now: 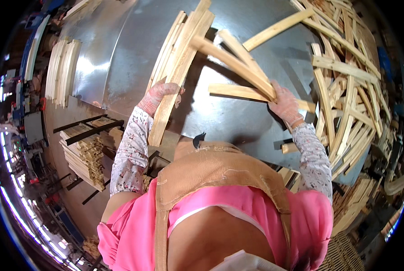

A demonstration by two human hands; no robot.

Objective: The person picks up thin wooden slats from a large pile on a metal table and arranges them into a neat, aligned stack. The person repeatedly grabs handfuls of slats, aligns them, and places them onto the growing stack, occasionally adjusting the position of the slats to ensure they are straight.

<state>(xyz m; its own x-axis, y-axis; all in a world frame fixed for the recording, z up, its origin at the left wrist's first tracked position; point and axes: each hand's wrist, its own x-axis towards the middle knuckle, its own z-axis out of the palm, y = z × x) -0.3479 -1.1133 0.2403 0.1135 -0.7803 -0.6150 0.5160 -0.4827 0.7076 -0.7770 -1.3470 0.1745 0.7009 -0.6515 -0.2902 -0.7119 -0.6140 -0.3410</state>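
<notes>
My left hand [159,95], in a pinkish work glove, is closed round a bundle of wooden slats [179,58] that lie side by side and slant over the table's near edge. In my right hand [284,103], also gloved, is the near end of a single wooden slat [233,65]; its far end reaches up to the bundle. Another slat [247,56] lies just beyond it, pointing toward my right hand. Under the held slat a further slat [231,91] rests across the metal table [152,27], passing beneath my right hand.
A tangled heap of slats [342,67] covers the table's right side, with one slat [279,29] jutting from it. At the far left stands a neat stack of slats [63,72]. More stacked wood [82,151] sits on a dark metal rack below the table's left edge.
</notes>
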